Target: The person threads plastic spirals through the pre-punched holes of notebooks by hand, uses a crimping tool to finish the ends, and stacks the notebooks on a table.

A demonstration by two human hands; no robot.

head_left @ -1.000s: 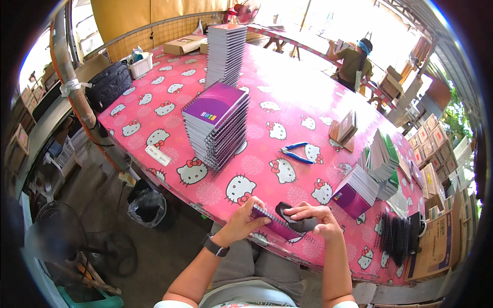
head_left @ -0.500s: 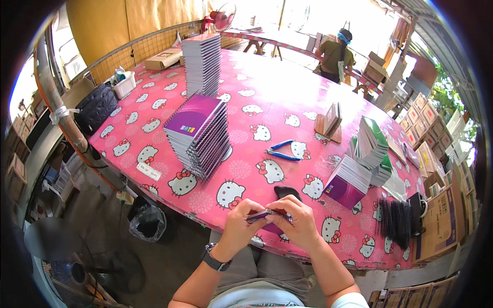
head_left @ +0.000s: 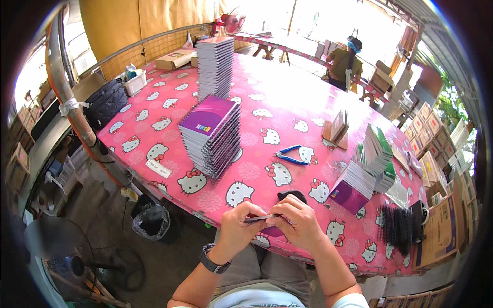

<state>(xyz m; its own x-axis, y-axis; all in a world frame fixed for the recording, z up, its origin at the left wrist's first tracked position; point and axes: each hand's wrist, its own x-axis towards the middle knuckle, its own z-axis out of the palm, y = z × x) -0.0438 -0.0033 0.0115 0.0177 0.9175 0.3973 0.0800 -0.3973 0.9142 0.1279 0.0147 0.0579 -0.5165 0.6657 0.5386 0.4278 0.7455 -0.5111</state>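
Observation:
At the near edge of the table, my left hand and my right hand are pinched close together on a purple-covered notebook. Its thin grey edge shows between the fingertips; the rest is largely hidden by my hands. Just beyond my right hand lies a small black object, partly covered. Blue-handled pliers rest farther out. To the left rises a stack of purple spiral notebooks. On the right are purple-covered notebooks without visible coils and a bundle of black binding coils.
A taller notebook stack stands behind the purple one. Green-covered notebooks and a wooden stand are at the right. Cardboard boxes line the right side. A bin and a floor fan stand left. Another person works at the back.
The view has swung slightly left, so the table's contents sit farther right in the picture. Between my fingers the notebook has tilted, now showing a thin edge. Both hands keep their grip.

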